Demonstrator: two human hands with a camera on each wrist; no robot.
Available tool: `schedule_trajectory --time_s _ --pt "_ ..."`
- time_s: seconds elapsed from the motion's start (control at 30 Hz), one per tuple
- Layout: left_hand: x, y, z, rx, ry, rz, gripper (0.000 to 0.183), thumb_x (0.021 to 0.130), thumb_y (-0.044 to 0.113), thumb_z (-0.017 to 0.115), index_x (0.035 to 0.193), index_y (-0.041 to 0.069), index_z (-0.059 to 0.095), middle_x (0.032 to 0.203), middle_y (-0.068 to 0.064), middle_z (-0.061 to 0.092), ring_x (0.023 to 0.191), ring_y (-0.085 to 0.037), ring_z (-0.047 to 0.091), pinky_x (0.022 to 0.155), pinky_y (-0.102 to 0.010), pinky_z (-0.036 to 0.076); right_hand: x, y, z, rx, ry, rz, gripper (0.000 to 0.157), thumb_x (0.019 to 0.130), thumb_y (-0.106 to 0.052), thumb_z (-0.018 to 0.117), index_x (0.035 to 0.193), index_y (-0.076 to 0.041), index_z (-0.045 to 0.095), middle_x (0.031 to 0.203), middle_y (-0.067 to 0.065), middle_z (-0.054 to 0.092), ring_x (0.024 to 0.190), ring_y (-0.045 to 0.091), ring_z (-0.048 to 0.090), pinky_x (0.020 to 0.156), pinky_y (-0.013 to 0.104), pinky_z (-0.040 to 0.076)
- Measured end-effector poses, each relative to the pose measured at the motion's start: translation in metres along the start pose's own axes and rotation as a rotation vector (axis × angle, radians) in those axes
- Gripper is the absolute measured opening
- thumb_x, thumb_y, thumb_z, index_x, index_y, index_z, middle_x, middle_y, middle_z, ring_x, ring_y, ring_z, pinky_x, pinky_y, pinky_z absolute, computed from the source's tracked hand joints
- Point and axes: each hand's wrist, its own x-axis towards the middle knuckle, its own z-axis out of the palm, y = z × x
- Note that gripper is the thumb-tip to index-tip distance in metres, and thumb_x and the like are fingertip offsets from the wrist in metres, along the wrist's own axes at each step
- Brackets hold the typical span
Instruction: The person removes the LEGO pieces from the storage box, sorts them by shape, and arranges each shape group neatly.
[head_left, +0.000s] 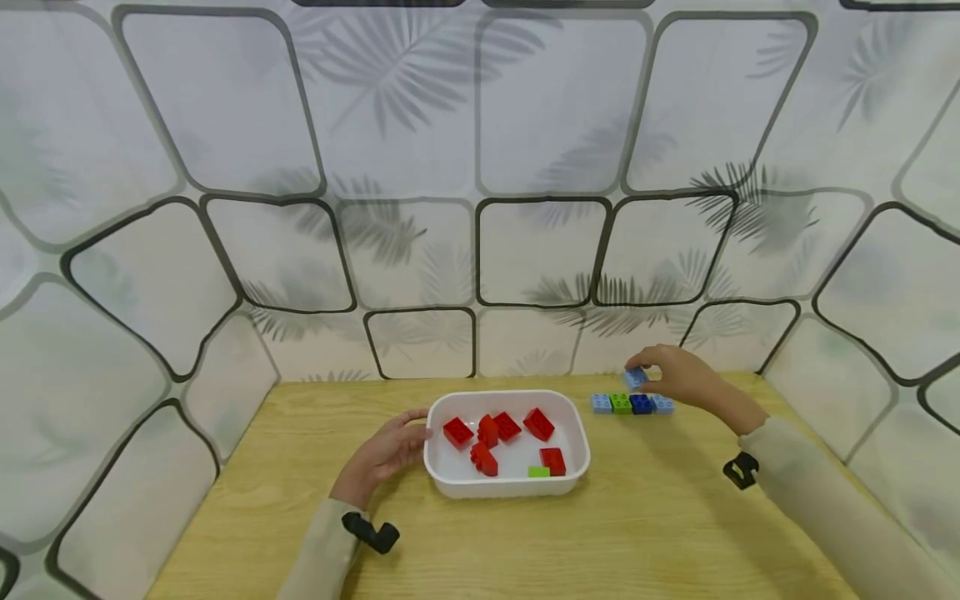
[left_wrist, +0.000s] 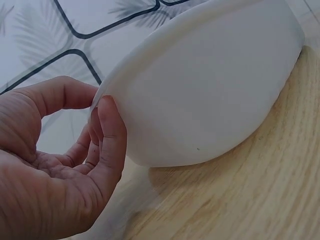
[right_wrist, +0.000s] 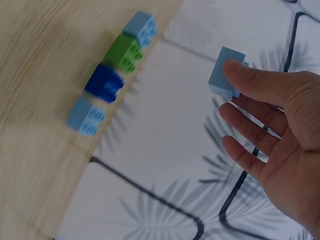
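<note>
Light blue brick [right_wrist: 219,76]: studs palmward, long axis across right fingers [right_wrist: 248,126]

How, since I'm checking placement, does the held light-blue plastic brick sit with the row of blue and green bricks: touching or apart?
Apart. The right wrist view shows patterned backdrop plainly between the held brick and the row.

Across the bottom of the frame we see a yellowish wood-grain tabletop [head_left: 487,542] and, filling the top, a pale, leaf-patterned, dark-lined backdrop [head_left: 555,108].
</note>
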Motion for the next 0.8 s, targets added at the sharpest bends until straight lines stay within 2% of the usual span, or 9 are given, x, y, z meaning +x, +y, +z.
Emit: schedule_trajectory --time_s 0.33,0.57,0.8 --pt "-0.006 -0.005 0.002 -0.031 0.001 -0.008 0.044 0.100 0.000 0.051 0.141 -0.003 0.035 0.096 0.003 0.067 0.080 -0.004 0.062 0.074 -0.023 0.055 -0.020 0.041 0.001 0.017 -0.008 0.116 0.034 0.085 -0.008 0.080 0.115 0.005 0.070 0.110 0.021 0.072 0.101 0.041 0.066 0.085 0.054 0.055" --pt "-0.006 -0.006 0.004 -0.025 0.013 -0.001 0.044 0.100 0.000 0.052 0.140 -0.002 0.036 0.100 0.003 0.067 0.085 -0.006 0.064 0.075 -0.024 0.056 -0.029 0.080 0.011 0.024 -0.008 0.139 0.030 0.083 -0.004 0.080 0.110 0.007 0.071 0.105 0.023 0.073 0.096 0.044 0.066 0.082 0.054 0.055" --pt "-0.008 -0.008 0.004 -0.019 0.011 0.009 0.043 0.100 0.000 0.053 0.139 -0.002 0.037 0.101 0.003 0.069 0.086 -0.008 0.065 0.075 -0.024 0.056 -0.038 0.102 0.022 0.062 -0.005 0.169 0.031 0.083 -0.004 0.078 0.110 0.009 0.071 0.106 0.026 0.071 0.094 0.043 0.065 0.081 0.055 0.055"
